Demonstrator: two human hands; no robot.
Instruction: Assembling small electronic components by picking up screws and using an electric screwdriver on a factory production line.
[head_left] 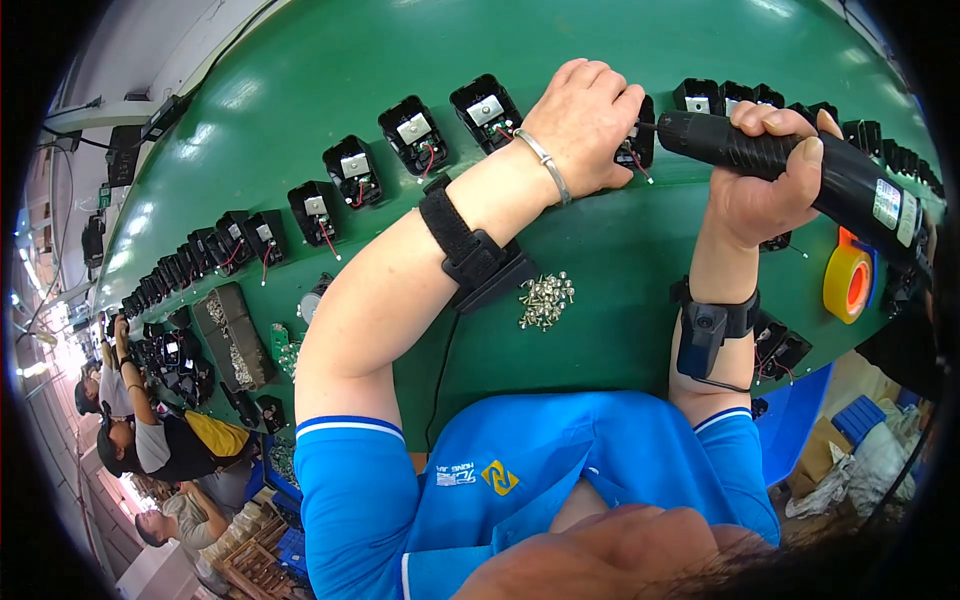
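My left hand point(583, 125) is closed on a black plastic housing point(642, 150), which it partly hides. Red and white wires with a small white plug hang from the housing's near side. In my right hand point(765, 185) is a black electric screwdriver point(715, 140), held sideways. Its thin bit points left and reaches the housing beside my left fingers; the exact contact spot is too small to make out. A loose pile of silvery screws point(547, 300) lies on the green table point(600, 350) between my forearms.
Similar black housings point(410, 135) with metal plates and wires stand in a curved row leftward; more housings point(697, 97) line up at the right. Yellow tape point(848, 284) sits near the right edge. A divided screw tray point(232, 335) lies left. Other people point(150, 445) are at the far left.
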